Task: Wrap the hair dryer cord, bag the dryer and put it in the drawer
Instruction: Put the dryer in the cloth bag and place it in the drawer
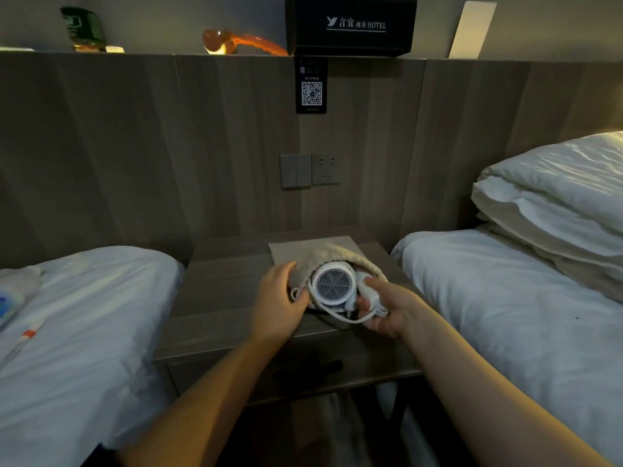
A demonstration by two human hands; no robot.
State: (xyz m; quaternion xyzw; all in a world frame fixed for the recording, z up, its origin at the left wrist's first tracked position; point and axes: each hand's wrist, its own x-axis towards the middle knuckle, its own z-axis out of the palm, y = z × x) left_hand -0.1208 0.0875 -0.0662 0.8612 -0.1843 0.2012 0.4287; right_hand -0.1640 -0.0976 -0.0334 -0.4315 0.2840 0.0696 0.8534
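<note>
A white hair dryer (pixel 333 284) lies partly inside a beige cloth bag (pixel 313 256) on the wooden nightstand (pixel 219 291), its rear grille facing me. My left hand (pixel 278 303) grips the bag's open edge on the left side. My right hand (pixel 384 310) holds the dryer's folded handle and the bundled white cord (pixel 337 315), a loop of which hangs below the dryer. The nightstand's drawer (pixel 303 369) sits shut under the top, its dark handle notch visible.
Beds with white sheets flank the nightstand, left (pixel 84 325) and right (pixel 505 315), with stacked pillows (pixel 556 203) on the right one. A wooden headboard panel with wall switches and a socket (pixel 310 170) stands behind. A black hotel box (pixel 350 25) sits on the ledge above.
</note>
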